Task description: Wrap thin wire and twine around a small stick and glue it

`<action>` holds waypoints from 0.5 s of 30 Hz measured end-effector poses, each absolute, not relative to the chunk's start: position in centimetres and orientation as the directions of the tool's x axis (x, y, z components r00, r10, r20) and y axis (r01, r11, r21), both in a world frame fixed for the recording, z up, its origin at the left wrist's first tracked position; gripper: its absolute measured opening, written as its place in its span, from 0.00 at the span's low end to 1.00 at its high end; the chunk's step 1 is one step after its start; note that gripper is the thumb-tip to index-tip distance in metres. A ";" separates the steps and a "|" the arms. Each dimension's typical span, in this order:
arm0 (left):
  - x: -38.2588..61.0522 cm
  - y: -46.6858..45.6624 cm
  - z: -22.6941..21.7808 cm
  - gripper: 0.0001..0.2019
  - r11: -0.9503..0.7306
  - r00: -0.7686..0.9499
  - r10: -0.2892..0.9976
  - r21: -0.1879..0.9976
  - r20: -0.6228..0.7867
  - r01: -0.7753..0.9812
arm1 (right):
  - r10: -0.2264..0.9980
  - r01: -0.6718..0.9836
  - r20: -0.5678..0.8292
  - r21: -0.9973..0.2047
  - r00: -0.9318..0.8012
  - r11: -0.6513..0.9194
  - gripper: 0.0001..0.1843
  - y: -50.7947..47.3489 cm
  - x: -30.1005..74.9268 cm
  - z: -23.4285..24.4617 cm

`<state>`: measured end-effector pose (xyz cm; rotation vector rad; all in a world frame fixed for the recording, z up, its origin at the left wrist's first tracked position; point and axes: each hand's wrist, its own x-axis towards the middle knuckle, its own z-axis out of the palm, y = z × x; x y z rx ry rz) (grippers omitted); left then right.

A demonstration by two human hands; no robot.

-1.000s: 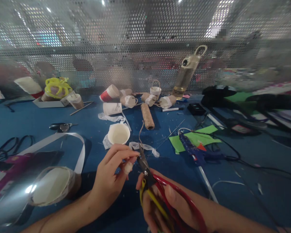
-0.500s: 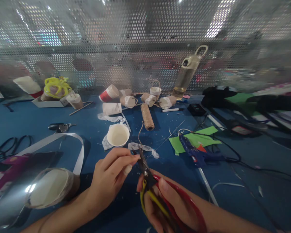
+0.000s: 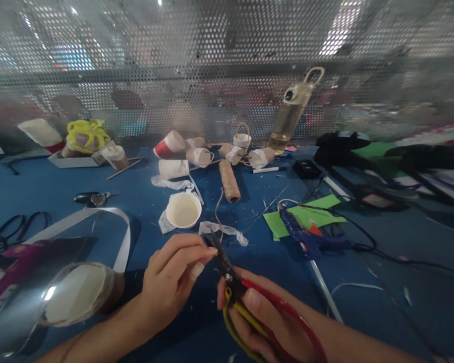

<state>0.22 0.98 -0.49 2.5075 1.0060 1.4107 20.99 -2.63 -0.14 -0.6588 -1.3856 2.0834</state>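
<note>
My right hand [image 3: 257, 312] is wrapped round scissors [image 3: 229, 277] with red and yellow handles, their dark blades slightly apart and pointing away from me. Against the blades, the fingertips of my left hand [image 3: 177, 267] are pinched together; whatever lies between them is too small to make out. Brown twine [image 3: 217, 209] runs from a spool of twine [image 3: 230, 182] down to just behind the blades. Beyond my left hand a white paper cup [image 3: 183, 210] stands upright, with a strip of white lace [image 3: 225, 232] to its right.
Small twine-wrapped cups [image 3: 232, 154] lie at the back near a water bottle [image 3: 291, 116]. To the right, a blue glue gun [image 3: 306, 239] rests on green paper [image 3: 325, 214]. At left are a roll of clear tape [image 3: 75, 295], white ribbon [image 3: 126, 232] and a purple glue gun [image 3: 15, 267].
The scissors have shifted slightly down, their tips now a little further left against my left fingertips. My left hand has barely moved.
</note>
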 end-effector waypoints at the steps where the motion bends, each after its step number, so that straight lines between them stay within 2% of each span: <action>1: 0.2 1.0 -0.6 0.08 -0.779 0.356 0.583 0.377 0.730 0.501 | 0.682 -0.167 -0.097 -0.936 -0.724 -0.310 0.28 -2.7 21.0 -0.1; 10: -0.1 0.8 -0.8 0.12 -0.755 0.355 0.631 0.440 0.690 0.486 | 0.752 -0.167 -0.087 -0.953 -0.653 -0.255 0.24 -3.2 20.6 -0.5; 13: 0.1 0.8 -0.7 0.13 -0.713 0.335 0.701 0.625 0.629 0.318 | 0.762 -0.123 -0.118 -0.960 -0.636 -0.251 0.23 -3.0 20.8 -0.8; 15: 0.4 0.9 -0.6 0.11 -0.583 0.325 0.791 0.800 0.519 0.142 | 0.798 -0.097 -0.147 -0.964 -0.584 -0.248 0.24 -2.7 21.0 -0.9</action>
